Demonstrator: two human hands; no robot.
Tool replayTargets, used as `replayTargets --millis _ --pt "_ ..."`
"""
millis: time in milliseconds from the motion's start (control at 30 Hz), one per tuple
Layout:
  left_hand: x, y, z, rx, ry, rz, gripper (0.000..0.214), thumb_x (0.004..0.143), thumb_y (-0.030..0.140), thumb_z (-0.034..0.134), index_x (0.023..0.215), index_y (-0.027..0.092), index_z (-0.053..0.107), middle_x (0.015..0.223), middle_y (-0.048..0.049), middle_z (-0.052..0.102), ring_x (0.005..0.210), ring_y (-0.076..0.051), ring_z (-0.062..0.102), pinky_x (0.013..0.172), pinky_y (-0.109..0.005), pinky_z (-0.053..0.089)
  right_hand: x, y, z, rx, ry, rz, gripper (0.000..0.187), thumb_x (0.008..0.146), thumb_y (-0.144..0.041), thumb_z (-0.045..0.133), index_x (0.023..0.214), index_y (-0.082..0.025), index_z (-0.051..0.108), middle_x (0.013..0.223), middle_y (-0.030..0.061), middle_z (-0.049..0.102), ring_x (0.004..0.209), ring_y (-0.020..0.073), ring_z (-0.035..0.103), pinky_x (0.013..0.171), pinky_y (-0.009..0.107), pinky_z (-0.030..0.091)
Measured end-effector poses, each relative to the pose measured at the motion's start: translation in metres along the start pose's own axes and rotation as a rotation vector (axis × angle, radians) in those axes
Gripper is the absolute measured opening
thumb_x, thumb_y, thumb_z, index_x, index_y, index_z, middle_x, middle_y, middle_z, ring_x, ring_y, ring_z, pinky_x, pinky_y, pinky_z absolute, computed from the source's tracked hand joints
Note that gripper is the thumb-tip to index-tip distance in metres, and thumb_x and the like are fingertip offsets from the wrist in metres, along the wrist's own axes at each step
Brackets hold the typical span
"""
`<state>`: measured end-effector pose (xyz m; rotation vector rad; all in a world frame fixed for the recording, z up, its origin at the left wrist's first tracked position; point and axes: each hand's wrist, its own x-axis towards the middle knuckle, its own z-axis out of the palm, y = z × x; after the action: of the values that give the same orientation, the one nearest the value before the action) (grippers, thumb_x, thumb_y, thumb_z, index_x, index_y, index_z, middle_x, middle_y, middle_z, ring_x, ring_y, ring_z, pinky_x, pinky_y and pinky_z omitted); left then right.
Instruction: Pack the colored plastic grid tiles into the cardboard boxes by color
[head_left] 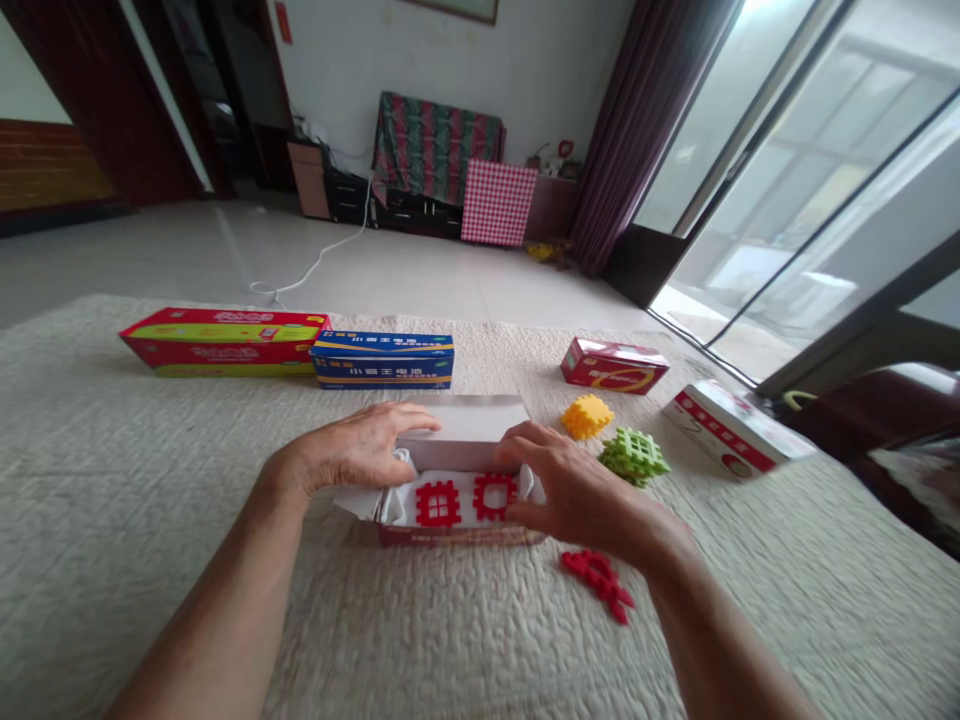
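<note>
A small open cardboard box lined with white paper sits on the quilted surface in front of me. Two red interlocking plastic tiles lie flat inside it. My left hand rests on the box's left end, fingers stretched over the raised white flap. My right hand curls round the right end of the box, fingertips touching the second red tile. More red tiles lie loose just under my right wrist.
A yellow tile block and a green tile stack lie right of the box. A long red box, a blue box, a small red box and a white-red box stand further back. Glass doors at right.
</note>
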<state>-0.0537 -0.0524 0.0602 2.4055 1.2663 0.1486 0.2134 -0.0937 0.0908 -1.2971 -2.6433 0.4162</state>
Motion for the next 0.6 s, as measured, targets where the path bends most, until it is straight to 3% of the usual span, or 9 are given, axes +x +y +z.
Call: replayTargets --millis 167,367,500,600 --pt "0.0 0.001 -0.001 0.035 0.001 0.004 0.067 0.066 0.024 0.054 0.133 0.02 0.054 0.144 -0.0038 0.049 0.132 -0.022 0.044 0.112 -0.032 0.032 -0.025 0.015 -0.01 -0.028 0.123 0.022 0.027 0.078 -0.018 0.064 0.104 -0.021 0.061 0.11 0.0064 0.062 0.096 0.0197 0.059 0.085 0.035 0.048" --pt "0.001 -0.001 0.0 0.051 -0.006 0.009 0.066 0.067 0.024 0.053 0.133 0.023 0.054 0.145 -0.0025 0.048 0.132 -0.022 0.044 0.113 -0.033 0.031 -0.074 0.076 -0.021 -0.117 0.302 0.219 0.023 0.083 -0.034 0.061 0.103 -0.022 0.062 0.104 0.0068 0.066 0.088 0.0209 0.063 0.077 0.037 0.051" --pt "0.004 -0.007 0.004 0.063 0.017 -0.008 0.064 0.069 0.026 0.054 0.132 0.022 0.055 0.144 -0.004 0.049 0.133 -0.026 0.043 0.114 -0.037 0.031 -0.105 0.112 -0.019 -0.145 0.263 0.378 0.026 0.078 -0.033 0.064 0.101 -0.02 0.063 0.098 0.0076 0.068 0.087 0.0221 0.065 0.077 0.038 0.052" --pt "0.007 -0.014 0.007 0.071 0.022 0.007 0.064 0.07 0.029 0.054 0.133 0.023 0.055 0.144 -0.0038 0.05 0.133 -0.028 0.043 0.114 -0.04 0.03 -0.121 0.118 -0.012 -0.149 0.227 0.475 0.03 0.075 -0.035 0.066 0.101 -0.02 0.064 0.096 0.0075 0.068 0.083 0.0213 0.065 0.073 0.037 0.053"
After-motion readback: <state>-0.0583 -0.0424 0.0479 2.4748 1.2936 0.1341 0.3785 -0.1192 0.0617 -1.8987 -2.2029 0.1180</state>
